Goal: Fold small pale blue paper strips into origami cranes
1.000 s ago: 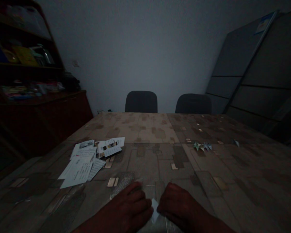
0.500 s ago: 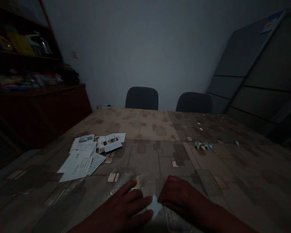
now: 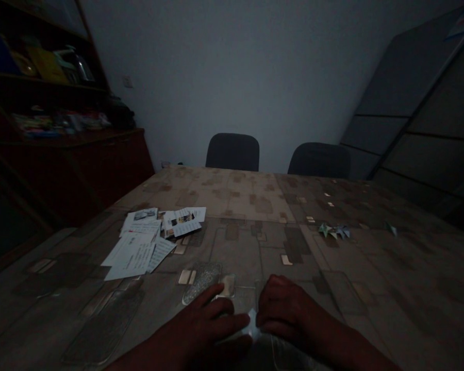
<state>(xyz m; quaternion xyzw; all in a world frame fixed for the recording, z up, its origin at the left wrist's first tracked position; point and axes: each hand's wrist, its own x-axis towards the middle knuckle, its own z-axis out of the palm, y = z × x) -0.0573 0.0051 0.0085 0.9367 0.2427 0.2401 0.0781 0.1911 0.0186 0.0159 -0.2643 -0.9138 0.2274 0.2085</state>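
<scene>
A small piece of pale folded paper (image 3: 252, 325) is between my two hands, low over the near side of the table. My left hand (image 3: 212, 324) has its thumb and index finger on the paper's left side, and its other fingers are spread. My right hand (image 3: 288, 312) is curled, pinching the paper's right edge. Fingers cover much of the paper, so its exact folds are hidden in the dim light.
Printed sheets (image 3: 133, 252) lie in a loose pile on the left of the patterned tablecloth (image 3: 235, 247). Several small folded-paper pieces (image 3: 333, 232) stand at the right, with another piece (image 3: 391, 229) farther right. Two dark chairs (image 3: 232, 152) are beyond the far edge.
The view has shifted slightly, moving the scene rightward in the picture. My fingers have come closer together around the paper, so less of it shows.
</scene>
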